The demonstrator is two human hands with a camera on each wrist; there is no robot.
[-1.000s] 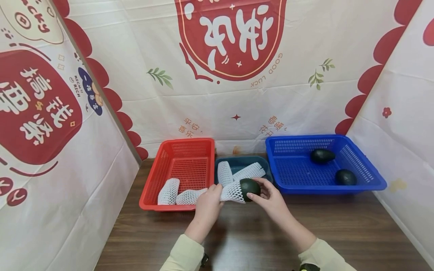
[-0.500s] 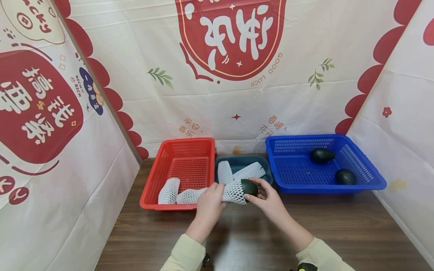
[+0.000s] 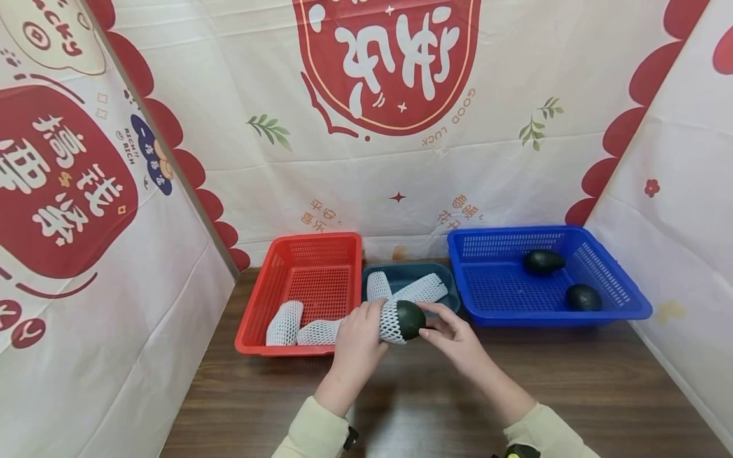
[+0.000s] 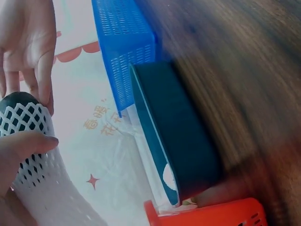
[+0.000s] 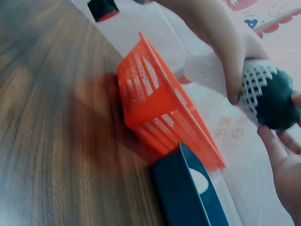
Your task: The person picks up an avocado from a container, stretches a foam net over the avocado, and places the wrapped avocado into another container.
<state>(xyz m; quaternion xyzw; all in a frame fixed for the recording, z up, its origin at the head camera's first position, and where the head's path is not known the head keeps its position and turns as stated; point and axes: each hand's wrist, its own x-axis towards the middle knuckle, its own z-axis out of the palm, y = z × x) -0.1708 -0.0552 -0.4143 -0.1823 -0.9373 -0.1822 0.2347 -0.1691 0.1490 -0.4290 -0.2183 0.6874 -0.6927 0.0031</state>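
A dark green avocado [image 3: 411,320] sticks partly out of a white foam net sleeve [image 3: 392,324] above the table. My left hand [image 3: 359,337] grips the sleeve from the left, its thumb across the mesh in the left wrist view. At the avocado's bare end, my right hand [image 3: 458,340] holds it lightly with thumb and fingertips on opposite sides. Behind the hands, a dark teal tray [image 3: 452,299] contains loose foam sleeves [image 3: 426,289]. Two white sleeved pieces [image 3: 284,324] lie in the red basket [image 3: 246,318]; their contents are hidden.
To the right stands a blue basket [image 3: 466,273] with two bare avocados [image 3: 544,261]. The three containers line the back of the wooden table [image 3: 435,407], in front of a printed white cloth [image 3: 343,165]. Cloth also hangs on both sides.
The avocado has gone deeper into the sleeve and shifted left. My left hand has moved slightly right along the sleeve, and my right fingertips now sit nearer the avocado's end.
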